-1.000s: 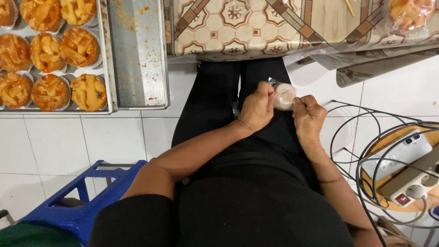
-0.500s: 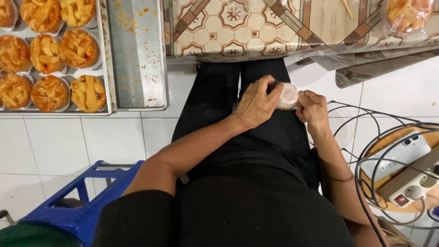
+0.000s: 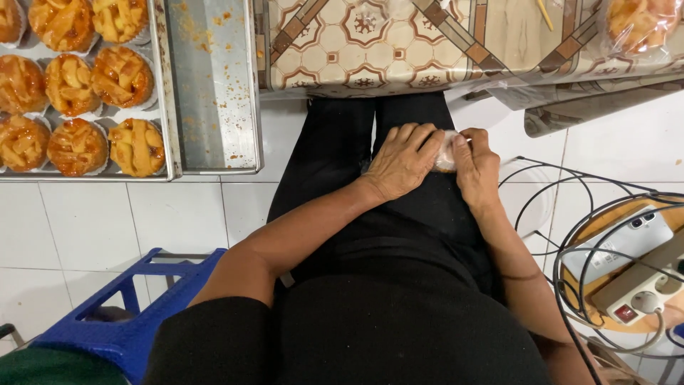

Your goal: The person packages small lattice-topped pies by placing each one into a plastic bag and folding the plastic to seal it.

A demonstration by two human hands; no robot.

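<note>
A small pale packet (image 3: pixel 445 151), which looks like a pastry in clear wrap, sits on the person's lap, on the black trousers (image 3: pixel 427 214), squeezed between both hands just below the edge of the patterned tablecloth (image 3: pixel 370 43). The left hand (image 3: pixel 402 160) lies palm down over its left side, fingers curled across it; the right hand (image 3: pixel 476 165) presses against its right side, fingers closed round the wrap. Most of the packet is hidden under the fingers, so whether the wrap is sealed or open cannot be told; only a glossy, whitish sliver with a hint of tan shows. To handle it well, the grip is best kept light, pinching the film and not the soft filling, with the packet resting on the thigh so that it does not slip. Further out to the left, a metal baking tray (image 3: pixel 206 93) holds golden lattice tarts (image 3: pixel 78 78) in paper cups, its right half bare and crumbed. A blue plastic stool (image 3: pixel 135 314) stands below, and to the right a wire rack (image 3: pixel 570 214) carries a power strip (image 3: pixel 641 292) and a phone (image 3: pixel 620 242).
</note>
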